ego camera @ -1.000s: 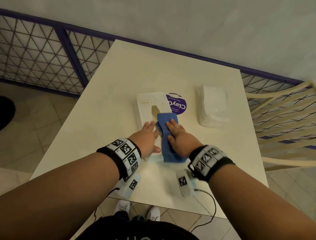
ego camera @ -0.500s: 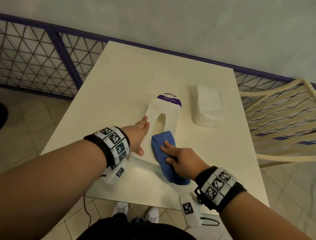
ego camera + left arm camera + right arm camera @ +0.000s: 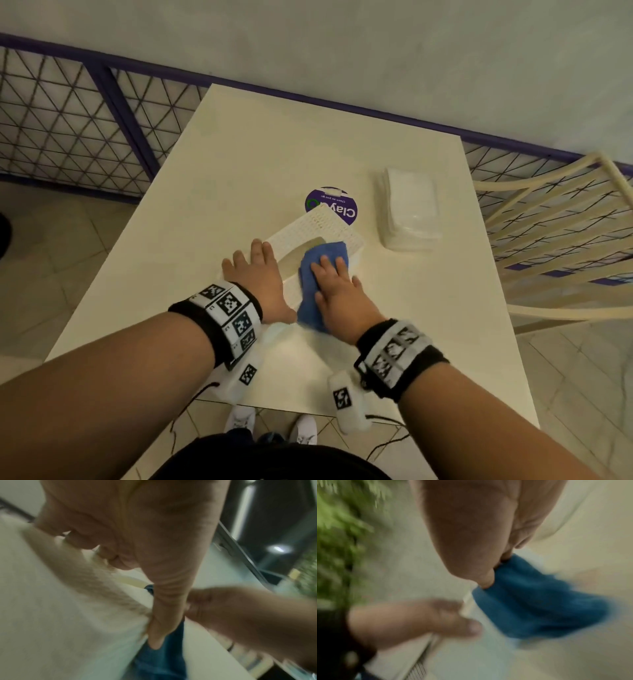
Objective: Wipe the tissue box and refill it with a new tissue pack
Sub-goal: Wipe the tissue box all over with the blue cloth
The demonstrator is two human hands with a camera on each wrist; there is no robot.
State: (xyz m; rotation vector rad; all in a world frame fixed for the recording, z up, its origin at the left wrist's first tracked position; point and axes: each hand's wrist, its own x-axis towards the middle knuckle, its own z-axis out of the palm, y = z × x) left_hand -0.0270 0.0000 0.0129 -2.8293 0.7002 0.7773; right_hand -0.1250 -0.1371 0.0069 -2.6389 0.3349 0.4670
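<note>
A white perforated tissue box (image 3: 322, 226) lies slanted on the cream table (image 3: 274, 164), its oval slot facing up. My left hand (image 3: 253, 270) lies flat on the box's near left part, fingers straight. My right hand (image 3: 334, 281) presses a folded blue cloth (image 3: 323, 257) with spread, straight fingers onto the box's top beside the slot. The new tissue pack (image 3: 409, 209), white in clear wrap, sits to the right of the box. In the blurred right wrist view the blue cloth (image 3: 539, 601) sits under the fingers, with the left hand (image 3: 419, 618) beside it.
A round purple label (image 3: 339, 205) lies on the table just behind the box. A cream slatted chair (image 3: 555, 233) stands at the table's right edge. A purple-framed mesh railing (image 3: 85, 120) runs behind and to the left.
The box has turned so its far end points up and right, uncovering the purple label. My right hand has slid the cloth forward from the near end onto the box's top.
</note>
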